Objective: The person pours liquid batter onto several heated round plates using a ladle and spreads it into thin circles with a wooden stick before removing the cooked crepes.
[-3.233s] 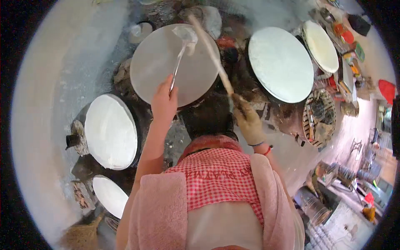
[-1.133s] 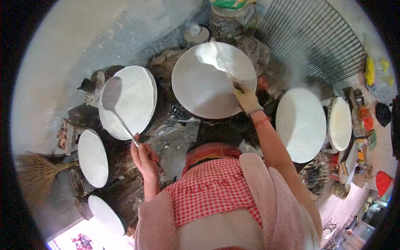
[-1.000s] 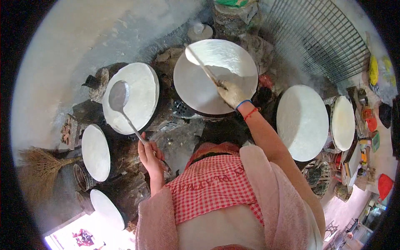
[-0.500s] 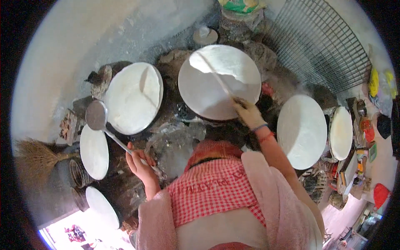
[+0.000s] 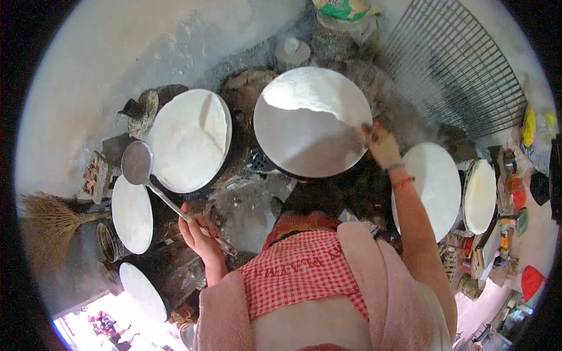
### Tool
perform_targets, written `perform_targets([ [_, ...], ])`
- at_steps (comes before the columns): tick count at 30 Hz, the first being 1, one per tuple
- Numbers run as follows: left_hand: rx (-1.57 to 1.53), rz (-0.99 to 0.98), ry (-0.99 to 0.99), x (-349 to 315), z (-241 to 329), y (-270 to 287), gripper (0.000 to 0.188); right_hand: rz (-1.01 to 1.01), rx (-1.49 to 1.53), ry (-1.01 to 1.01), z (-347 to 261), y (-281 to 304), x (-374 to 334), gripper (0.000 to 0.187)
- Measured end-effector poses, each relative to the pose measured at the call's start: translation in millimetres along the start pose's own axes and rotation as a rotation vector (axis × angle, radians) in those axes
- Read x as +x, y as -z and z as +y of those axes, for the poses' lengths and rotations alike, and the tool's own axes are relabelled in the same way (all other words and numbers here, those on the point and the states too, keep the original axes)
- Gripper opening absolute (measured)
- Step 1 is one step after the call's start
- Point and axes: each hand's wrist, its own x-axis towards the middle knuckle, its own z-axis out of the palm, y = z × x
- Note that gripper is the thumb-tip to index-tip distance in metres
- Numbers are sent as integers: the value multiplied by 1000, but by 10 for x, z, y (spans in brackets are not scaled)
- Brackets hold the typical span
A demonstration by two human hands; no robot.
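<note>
My left hand (image 5: 202, 234) is closed around the long handle of a metal ladle (image 5: 137, 162). The ladle's round bowl hangs between two round white discs at the left. Ahead of me lies a large round pan (image 5: 304, 149), its far part bright white and its near part greyer. My right hand (image 5: 383, 146) is at this pan's right rim with fingers bent together, somewhat blurred. A small dark end shows at its fingertips; what it belongs to is hidden. Beside the pan to the left is another white round pan (image 5: 190, 140).
More round white discs stand at the left (image 5: 132, 214), lower left (image 5: 142, 292) and right (image 5: 430, 190), and a yellowish one (image 5: 480, 196) at far right. A wire rack (image 5: 462, 64) leans at the back right. A straw broom (image 5: 52, 219) lies at the left. Haze hangs near the rack.
My right hand has moved right and slightly back, from the pan's near edge to its right rim. The long thin stick seen in it across the pan no longer shows. The ladle has barely moved.
</note>
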Motion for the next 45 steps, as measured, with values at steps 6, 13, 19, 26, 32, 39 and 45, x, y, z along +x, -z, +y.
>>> perform_targets([
  [6, 19, -43, 77, 185, -170, -117, 37, -154, -287, 277, -367, -502, 386, 48],
  [13, 44, -84, 116, 565, -252, -269, 40, -11, -19, 276, -64, -149, 637, 47],
  [19, 126, -187, 190, 798, -220, -424, 43, -148, -194, 452, -248, -671, 369, 46],
  [26, 356, -497, 230, 1062, -476, -441, 49, 39, 281, 77, -36, -570, 404, 40],
  [32, 923, -603, -348, 823, -422, -397, 51, -132, 84, 203, -63, -437, -550, 39],
  [39, 1001, -611, -496, 484, -610, -539, 55, 27, 10, 356, 251, -931, -307, 46],
  [45, 1024, -680, -295, -91, -503, -54, 57, -190, 134, 131, 549, -803, -1349, 45],
])
